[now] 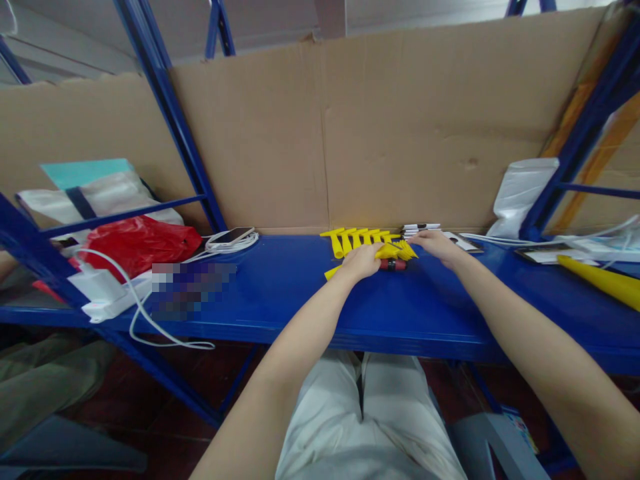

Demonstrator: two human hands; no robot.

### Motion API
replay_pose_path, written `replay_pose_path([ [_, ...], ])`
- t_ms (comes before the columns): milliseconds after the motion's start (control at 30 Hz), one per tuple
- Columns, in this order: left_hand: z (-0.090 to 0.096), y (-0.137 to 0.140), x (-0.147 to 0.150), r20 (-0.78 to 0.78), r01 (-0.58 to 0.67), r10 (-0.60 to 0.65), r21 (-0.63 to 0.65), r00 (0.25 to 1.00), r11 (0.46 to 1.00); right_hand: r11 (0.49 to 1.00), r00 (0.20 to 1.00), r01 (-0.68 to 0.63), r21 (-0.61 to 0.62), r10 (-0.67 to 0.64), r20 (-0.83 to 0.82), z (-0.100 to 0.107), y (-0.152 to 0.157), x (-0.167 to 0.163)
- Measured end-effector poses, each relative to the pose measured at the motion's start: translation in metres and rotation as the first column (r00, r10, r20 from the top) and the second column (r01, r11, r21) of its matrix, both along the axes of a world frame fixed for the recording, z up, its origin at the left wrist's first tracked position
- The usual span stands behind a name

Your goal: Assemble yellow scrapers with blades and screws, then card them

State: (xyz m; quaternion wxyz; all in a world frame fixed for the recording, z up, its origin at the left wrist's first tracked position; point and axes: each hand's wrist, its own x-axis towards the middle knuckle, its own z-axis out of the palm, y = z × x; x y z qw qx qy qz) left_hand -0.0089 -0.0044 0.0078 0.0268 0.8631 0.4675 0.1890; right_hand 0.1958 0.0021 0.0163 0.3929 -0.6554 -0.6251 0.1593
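A row of yellow T-shaped pieces (350,241) lies on the blue shelf against the cardboard. My left hand (363,262) is closed around a yellow piece (386,251), its shape partly covered by the fingers. Just right of it is a cluster of pointed yellow ends (407,250). My right hand (439,247) reaches in from the right, its fingertips drawn together beside that cluster; what they pinch, if anything, is too small to make out. Below the yellow cluster lies a dark red cylinder with a black band (394,265). Another yellow piece (331,273) shows left of my left hand.
White-and-black sticks (421,228) lie behind my right hand. To the left are a phone (233,236), coiled white cable, a red bag (143,245) and a power strip (116,303). A large yellow object (600,280) and blue uprights stand right.
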Motion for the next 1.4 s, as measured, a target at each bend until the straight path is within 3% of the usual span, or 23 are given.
replay_pose_path([
  [100,0.001,0.001,-0.001,-0.001,-0.007,0.007,-0.003,1.000,1.000,0.984,0.884,0.168,0.051,-0.173,0.434,0.001,0.005,0.027],
  [233,0.002,0.000,-0.001,0.013,-0.002,0.002,-0.006,1.000,1.000,0.974,0.739,0.193,-0.123,-0.061,0.671,-0.004,0.011,0.052],
  [433,0.002,-0.002,0.000,0.021,-0.012,0.012,-0.005,1.000,1.000,0.963,0.734,0.179,-0.202,0.006,0.679,-0.010,0.015,0.054],
  [633,0.002,-0.001,0.000,0.019,0.000,0.000,-0.007,1.000,1.000,0.964,0.757,0.171,-0.205,0.005,0.653,-0.013,0.014,0.053],
  [1067,0.003,-0.004,0.001,-0.009,-0.016,0.016,-0.014,1.000,1.000,0.957,0.723,0.184,-0.227,0.025,0.691,-0.010,0.007,0.043],
  [1400,0.003,-0.003,0.000,0.085,0.014,-0.011,-0.034,0.996,0.999,0.970,0.685,0.137,-0.200,0.054,0.727,-0.013,0.010,0.043],
])
